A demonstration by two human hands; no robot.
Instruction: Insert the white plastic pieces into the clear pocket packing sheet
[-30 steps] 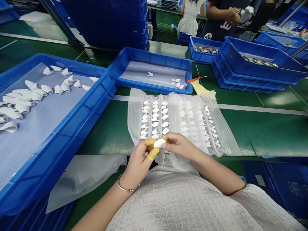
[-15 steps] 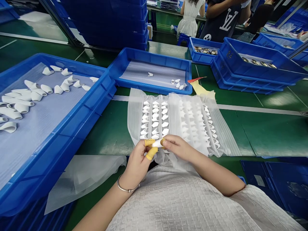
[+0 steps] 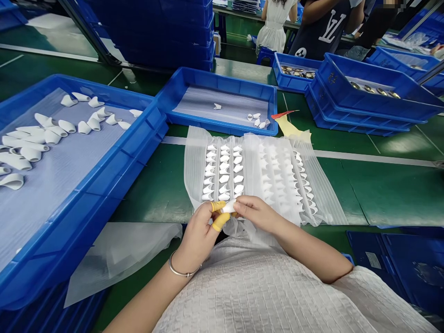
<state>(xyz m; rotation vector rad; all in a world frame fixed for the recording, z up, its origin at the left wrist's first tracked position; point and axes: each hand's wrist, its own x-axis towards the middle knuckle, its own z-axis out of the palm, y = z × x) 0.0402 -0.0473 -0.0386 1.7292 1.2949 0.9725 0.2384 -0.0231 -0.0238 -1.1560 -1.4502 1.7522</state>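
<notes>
A small white curved tube-like piece (image 3: 228,206) is held between my two hands at the table's front edge. My left hand (image 3: 204,226), with yellow finger cots on its thumb and forefinger, pinches one end of it. The fingers of my right hand (image 3: 255,210) close on the other end; their tips are partly hidden. Just beyond my hands lies a translucent packing sheet (image 3: 252,166) with rows of similar white pieces (image 3: 224,169) in its pockets. A folded part of the sheet covers some rows.
A large blue tray (image 3: 121,171) with loose white pieces (image 3: 31,155) stands at left. Behind the sheet sits a smaller blue tray (image 3: 194,121) holding several pieces. Yellow and red scraps (image 3: 293,129) lie beside it. Stacked blue trays (image 3: 360,106) with round metallic parts stand at right. People are in the background.
The white piece has turned slightly in my fingers; the dark golden patch seen near my right thumb no longer shows. My hands have barely moved.
</notes>
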